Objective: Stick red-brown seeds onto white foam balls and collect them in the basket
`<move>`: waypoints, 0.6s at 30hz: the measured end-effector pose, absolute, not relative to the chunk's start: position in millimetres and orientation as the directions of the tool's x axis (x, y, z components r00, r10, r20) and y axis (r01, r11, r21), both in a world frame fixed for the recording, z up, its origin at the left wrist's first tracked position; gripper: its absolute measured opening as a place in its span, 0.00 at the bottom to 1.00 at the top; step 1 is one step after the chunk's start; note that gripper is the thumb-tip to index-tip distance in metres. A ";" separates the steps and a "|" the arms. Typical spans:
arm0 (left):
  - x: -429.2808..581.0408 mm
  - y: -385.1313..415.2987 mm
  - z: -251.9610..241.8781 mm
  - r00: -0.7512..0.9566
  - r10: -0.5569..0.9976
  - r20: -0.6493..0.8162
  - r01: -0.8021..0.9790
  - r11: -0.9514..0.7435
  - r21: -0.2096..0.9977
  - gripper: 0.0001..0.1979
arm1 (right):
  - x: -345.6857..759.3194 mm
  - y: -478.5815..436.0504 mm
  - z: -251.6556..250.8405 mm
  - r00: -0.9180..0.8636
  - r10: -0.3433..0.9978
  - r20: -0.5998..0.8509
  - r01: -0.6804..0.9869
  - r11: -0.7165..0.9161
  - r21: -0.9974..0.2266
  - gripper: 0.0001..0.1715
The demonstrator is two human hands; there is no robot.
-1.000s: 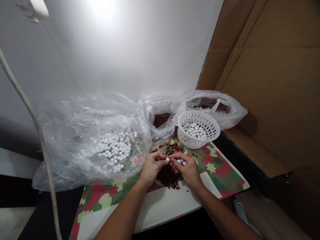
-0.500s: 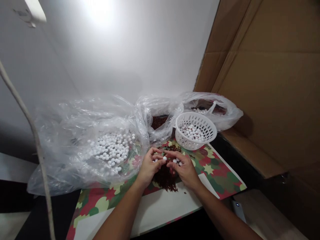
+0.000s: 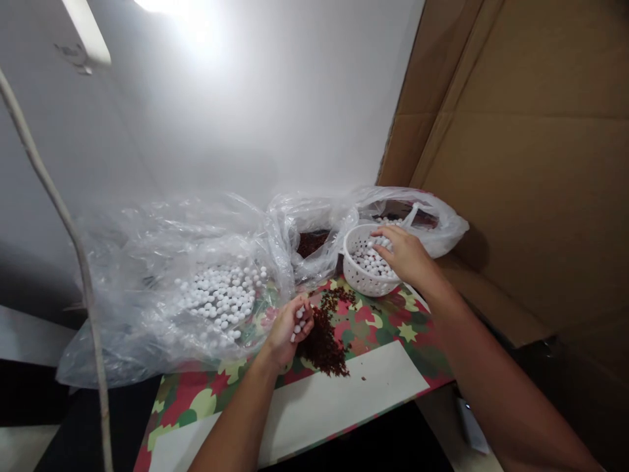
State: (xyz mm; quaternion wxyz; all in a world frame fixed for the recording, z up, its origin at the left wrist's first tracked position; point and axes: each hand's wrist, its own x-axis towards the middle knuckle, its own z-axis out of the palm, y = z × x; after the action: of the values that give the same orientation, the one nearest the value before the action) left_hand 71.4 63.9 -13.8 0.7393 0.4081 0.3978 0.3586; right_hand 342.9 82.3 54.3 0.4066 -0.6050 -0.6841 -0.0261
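Several small white balls (image 3: 297, 326) rest in my left hand (image 3: 287, 328), its fingers curled around them. Beside that hand lies a pile of small dark red-brown pieces (image 3: 327, 347) on the patterned sheet. My right hand (image 3: 403, 252) is over the white perforated basket (image 3: 366, 282), thumb and fingers apart. Many white balls (image 3: 368, 262) fill the basket's bottom below the hand. I see no ball held between the right fingertips, though the palm is hidden.
To the left a clear plastic bag (image 3: 147, 262) holds loose white balls (image 3: 221, 295). Behind, another bag (image 3: 280, 229) contains dark red pieces (image 3: 312, 244). A third bag (image 3: 447, 226) stands behind the basket. Cardboard (image 3: 531, 164) walls the right; a cable (image 3: 73, 249) hangs at left.
My right hand has moved from beside my left hand, up and right, to over the basket; the balls it held no longer show. My left hand has turned, showing balls in its palm.
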 end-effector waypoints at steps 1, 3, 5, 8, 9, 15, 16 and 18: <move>70.0 63.5 -13.1 0.455 0.838 -0.302 -0.214 0.432 0.876 0.11 | 339.2 76.5 51.7 0.064 0.779 0.624 0.850 0.285 -0.443 0.12; 67.9 62.5 -13.3 0.481 0.821 -0.307 -0.195 0.441 0.876 0.12 | 324.8 55.6 40.9 0.087 0.741 0.666 0.822 0.324 -0.468 0.13; 67.6 61.1 -14.6 0.480 0.823 -0.303 -0.149 0.417 0.897 0.17 | 308.5 32.9 20.7 0.008 0.817 0.577 0.776 0.359 -0.518 0.12; 70.2 58.4 -15.8 0.485 0.826 -0.288 -0.092 0.376 0.922 0.19 | 293.2 16.9 -21.4 -0.124 0.912 0.392 0.838 0.308 -0.451 0.10; 71.3 57.5 -15.7 0.493 0.823 -0.283 -0.088 0.371 0.924 0.18 | 290.9 17.4 -35.2 -0.086 0.937 0.338 0.878 0.232 -0.420 0.10; 73.2 56.7 -14.1 0.532 0.795 -0.292 -0.092 0.397 0.913 0.19 | 288.7 33.8 -73.6 0.004 0.965 0.262 0.931 0.092 -0.352 0.08; 72.9 57.2 -14.1 0.533 0.794 -0.294 -0.098 0.403 0.910 0.20 | 289.1 34.5 -73.7 0.010 0.963 0.268 0.929 0.090 -0.360 0.07; 72.5 58.2 -14.8 0.535 0.793 -0.292 -0.121 0.414 0.902 0.21 | 290.0 33.7 -71.6 0.019 0.958 0.285 0.910 0.102 -0.403 0.07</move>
State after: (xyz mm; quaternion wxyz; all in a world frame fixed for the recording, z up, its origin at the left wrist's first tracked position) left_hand 72.5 58.2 -14.8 0.7526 0.4485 0.3746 0.3034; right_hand 290.0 33.7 -71.6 0.2504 -0.6684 -0.6987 0.0487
